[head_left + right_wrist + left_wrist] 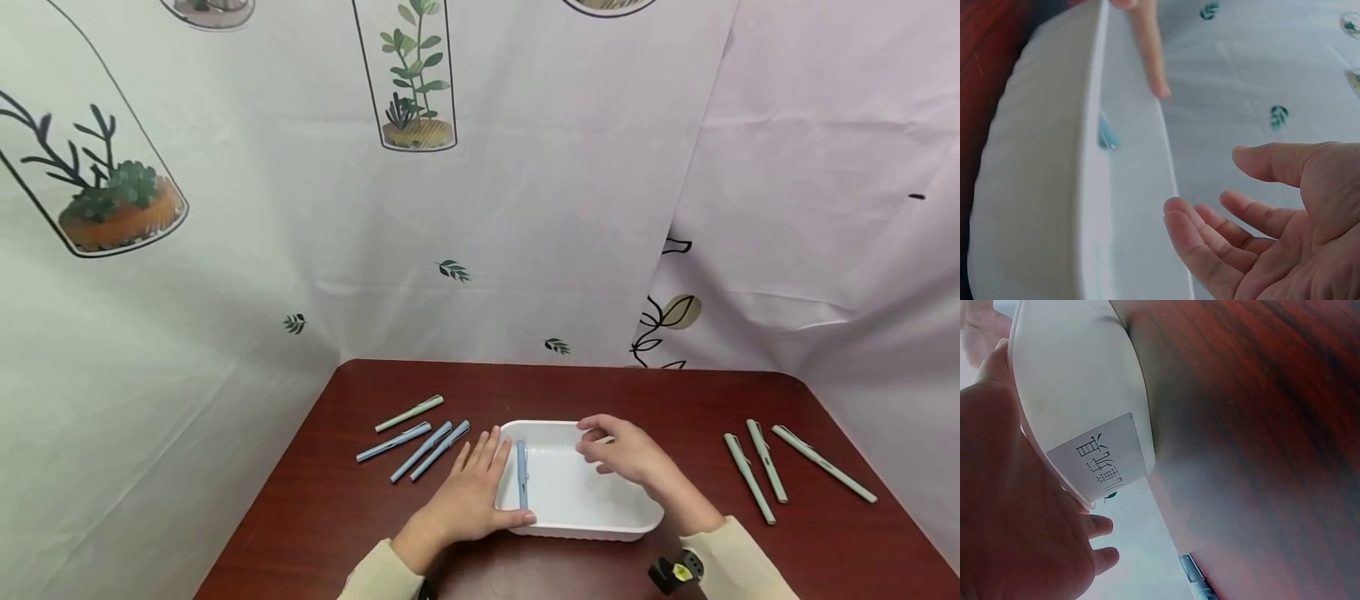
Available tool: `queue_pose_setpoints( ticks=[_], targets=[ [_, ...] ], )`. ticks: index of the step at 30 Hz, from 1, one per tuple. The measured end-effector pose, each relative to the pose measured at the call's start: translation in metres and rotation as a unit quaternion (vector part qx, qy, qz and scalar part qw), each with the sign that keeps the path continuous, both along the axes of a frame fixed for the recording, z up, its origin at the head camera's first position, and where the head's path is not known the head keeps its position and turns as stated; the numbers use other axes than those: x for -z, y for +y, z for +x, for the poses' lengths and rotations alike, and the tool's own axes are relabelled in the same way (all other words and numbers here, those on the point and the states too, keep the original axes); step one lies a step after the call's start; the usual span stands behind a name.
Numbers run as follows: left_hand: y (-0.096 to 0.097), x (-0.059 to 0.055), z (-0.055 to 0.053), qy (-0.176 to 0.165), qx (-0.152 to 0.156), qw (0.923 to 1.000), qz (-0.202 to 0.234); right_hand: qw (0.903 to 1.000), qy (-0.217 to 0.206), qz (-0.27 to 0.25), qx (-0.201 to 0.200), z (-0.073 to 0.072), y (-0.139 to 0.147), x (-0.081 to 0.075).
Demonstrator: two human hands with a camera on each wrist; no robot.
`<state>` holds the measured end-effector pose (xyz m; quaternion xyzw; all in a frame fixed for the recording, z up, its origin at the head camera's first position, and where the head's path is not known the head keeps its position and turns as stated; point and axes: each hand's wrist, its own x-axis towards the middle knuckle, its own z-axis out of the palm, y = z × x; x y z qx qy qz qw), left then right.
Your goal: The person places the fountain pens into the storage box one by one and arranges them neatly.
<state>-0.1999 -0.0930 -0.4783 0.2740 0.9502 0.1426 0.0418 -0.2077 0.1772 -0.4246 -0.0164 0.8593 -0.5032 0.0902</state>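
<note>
My left hand (472,492) rests on the left rim of a white plastic tray (577,528), its fingers straight and spread and its thumb along the near left corner. Inside the tray, close to its left wall, lies one blue pen (522,475). Over the tray's far right part hovers my right hand (626,450), fingers loosely bent with nothing between them. In the right wrist view the palm and fingers of that hand (1260,231) show bare. A label (1100,456) with printed characters is on the tray's outer side in the left wrist view.
Left of the tray lie three blue pens (422,452) and, behind them, a pale green pen (409,413). Three more pale green pens (767,460) lie on the right of the dark red wooden table (300,533). A printed cloth (525,208) hangs behind.
</note>
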Motion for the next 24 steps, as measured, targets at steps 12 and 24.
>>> queue_pose_setpoints(
  ticks=[12, 24],
  targets=[
    [-0.001, 0.001, 0.001, 0.012, 0.002, 0.9999, -0.003, 0.9993, 0.029, 0.006, 0.025, 0.012, 0.053, -0.017],
    [-0.001, 0.001, 0.0, 0.006, -0.005, 0.9999, -0.008, 0.997, 0.05, 0.035, 0.048, 0.021, 0.1, -0.013]
  ],
)
